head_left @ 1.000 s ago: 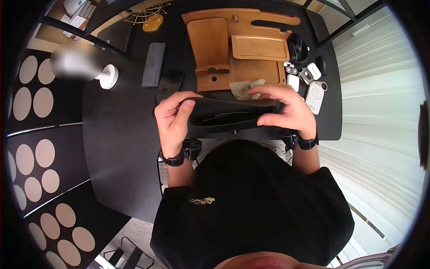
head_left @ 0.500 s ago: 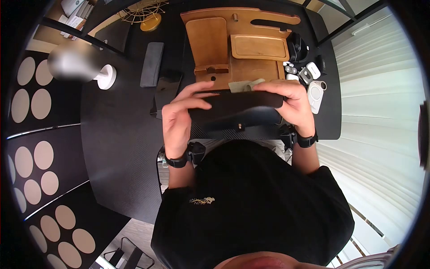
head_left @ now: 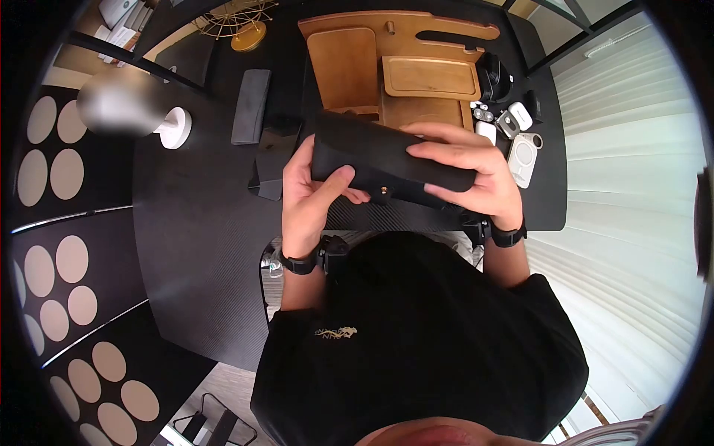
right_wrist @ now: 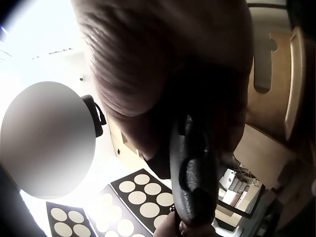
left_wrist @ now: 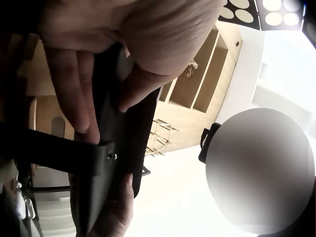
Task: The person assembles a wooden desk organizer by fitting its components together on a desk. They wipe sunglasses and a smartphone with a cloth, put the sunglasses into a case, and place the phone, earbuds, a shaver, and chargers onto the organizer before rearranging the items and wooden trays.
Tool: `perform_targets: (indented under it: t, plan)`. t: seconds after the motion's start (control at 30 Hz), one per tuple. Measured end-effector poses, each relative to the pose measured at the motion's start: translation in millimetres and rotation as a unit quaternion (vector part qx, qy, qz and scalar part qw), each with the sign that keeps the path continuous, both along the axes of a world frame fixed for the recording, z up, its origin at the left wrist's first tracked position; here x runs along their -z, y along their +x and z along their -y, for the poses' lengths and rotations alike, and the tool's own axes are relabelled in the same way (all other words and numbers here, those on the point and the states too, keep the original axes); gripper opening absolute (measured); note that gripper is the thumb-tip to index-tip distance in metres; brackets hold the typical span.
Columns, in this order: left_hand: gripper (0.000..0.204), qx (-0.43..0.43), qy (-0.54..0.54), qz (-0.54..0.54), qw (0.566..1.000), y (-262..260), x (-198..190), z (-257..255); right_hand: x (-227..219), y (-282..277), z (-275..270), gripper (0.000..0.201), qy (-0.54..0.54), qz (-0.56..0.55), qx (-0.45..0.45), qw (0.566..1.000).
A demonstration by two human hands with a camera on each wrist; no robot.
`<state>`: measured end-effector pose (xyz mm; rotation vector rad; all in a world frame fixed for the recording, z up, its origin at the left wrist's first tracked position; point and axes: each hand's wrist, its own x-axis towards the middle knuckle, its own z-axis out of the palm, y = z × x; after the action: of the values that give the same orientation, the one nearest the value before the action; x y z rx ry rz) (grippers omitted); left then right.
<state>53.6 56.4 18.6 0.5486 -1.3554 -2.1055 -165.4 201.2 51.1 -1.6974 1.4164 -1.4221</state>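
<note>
Here, black case point(head_left: 387, 160) gripped by left hand point(head_left: 312, 197), right hand point(head_left: 468, 175)

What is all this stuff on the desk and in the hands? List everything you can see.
black case: one, black with a small metal snap, held above the near desk edge
wooden organiser: one, light brown, far middle of the desk
dark folded pad: one, dark grey, left of the organiser
small gadgets: several, white and grey, right of the organiser
wire ornament: one, gold, far left
white stand: one, left edge of the desk
desk: one, black
left hand: one, grips the case's left end
right hand: one, grips the case's right end
</note>
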Motion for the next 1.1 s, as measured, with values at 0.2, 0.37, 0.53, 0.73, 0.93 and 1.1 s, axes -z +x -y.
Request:
perform_targets:
  t: [0.2,0.37,0.53,0.73,0.93,1.1]
  plan:
    - [0.042,-0.004,-0.009,-0.014,1.000,-2.9,3.5,-1.1,1.1,0.5,1.0,0.049,-0.011,0.010,-0.047,0.999]
    - [0.044,-0.014,-0.008,-0.105,0.994,-3.7,10.7,-6.7,5.4,2.3,2.2,0.032,0.015,-0.057,0.003,0.998]
    - [0.035,-0.028,-0.046,-0.009,0.999,-1.2,7.7,-4.0,10.4,-2.9,0.4,0.035,0.029,-0.060,-0.042,0.997]
    - [0.032,-0.012,-0.009,-0.073,0.997,7.7,-1.3,-8.6,10.6,-2.6,-5.1,0.053,0.031,0.192,-0.122,0.973]
    - [0.042,0.070,-0.104,-0.173,0.977,14.8,10.9,-0.9,18.6,12.0,9.5,0.066,0.105,0.155,-0.218,0.958]
    - [0.038,0.173,-0.221,-0.297,0.913,4.7,11.1,14.1,18.5,12.9,18.2,0.038,0.158,0.063,-0.276,0.946]
